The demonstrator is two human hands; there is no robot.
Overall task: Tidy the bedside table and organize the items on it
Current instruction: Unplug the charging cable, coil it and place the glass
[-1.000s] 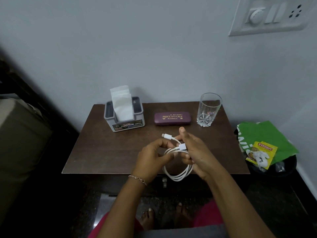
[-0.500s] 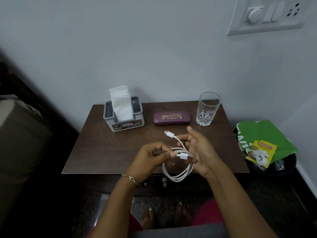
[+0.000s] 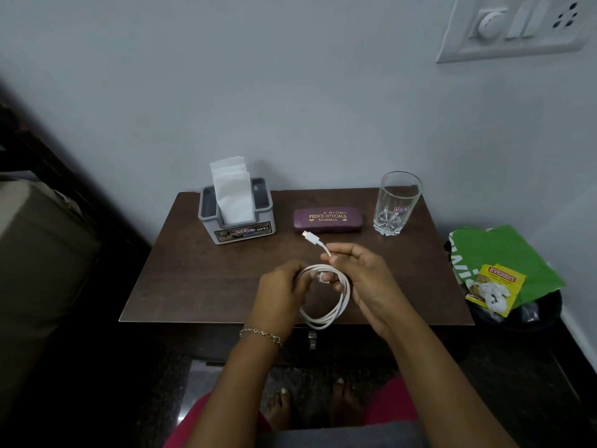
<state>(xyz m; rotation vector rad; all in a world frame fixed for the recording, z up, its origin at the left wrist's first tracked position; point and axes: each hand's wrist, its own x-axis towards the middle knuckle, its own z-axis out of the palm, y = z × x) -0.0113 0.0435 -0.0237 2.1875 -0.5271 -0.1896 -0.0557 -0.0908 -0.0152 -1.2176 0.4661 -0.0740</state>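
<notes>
- Task item: white cable [image 3: 327, 307], coiled into a loose loop and held in the air between both hands over the front half of the counter [image 3: 193, 279]. The bottom of the loop hangs past the front edge as we see it.
- Left hand [image 3: 279, 294]: fingers [image 3: 302, 275] curled round the top left of the loop, gripping the gathered strands.
- Right hand [image 3: 366, 281]: fingers [image 3: 347, 250] pinch the loose tail just where it leaves the loop.
- Key relation: the tail runs from the right fingers away and to the left. It ends in a plug [image 3: 309, 237] pointing at the glasses case [image 3: 328, 218] (near it, not touching as far as we can tell). The right hand is the nearer one to that tail.
- A second plug seems to sit between the hands at the top of the loop, but it is too small to be sure.
- Judgement: the next move is probably to wrap or tuck the tail, so it must swing back toward us and into the loop the left hand steadies.
- Around: tissue holder [image 3: 237, 215] back left, glass [image 3: 399, 205] back right, case between them. All three stand along the wall side, apart from the hands.
- Off the counter, right: a bin [image 3: 523, 321] with a green bag [image 3: 510, 253] and a yellow packet [image 3: 496, 287].
- Obstruction: nothing lies between fingers and tail. We judge the glass the one thing a wide right-hand sweep could tip.
</notes>
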